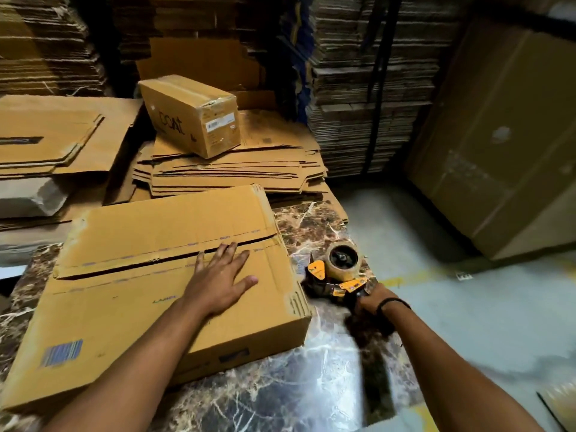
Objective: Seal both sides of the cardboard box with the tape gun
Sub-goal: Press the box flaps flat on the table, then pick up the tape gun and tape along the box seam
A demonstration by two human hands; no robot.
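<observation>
A flat brown cardboard box (131,294) lies on the marble table (299,381), its two top flaps closed with a dark open seam running between them. My left hand (223,280) rests flat on the near flap beside the seam, fingers spread. The tape gun (338,272), orange and black with a roll of clear tape, stands on the table just right of the box's right end. My right hand (372,299) is wrapped around its handle, a black band on the wrist.
A smaller taped box (191,115) sits on a pile of flattened cartons (237,173) behind the table. More flat cartons (53,135) lie at the left. Tall stacks of cardboard (371,88) and a big carton (505,145) stand at the right, grey floor (467,310) beside the table.
</observation>
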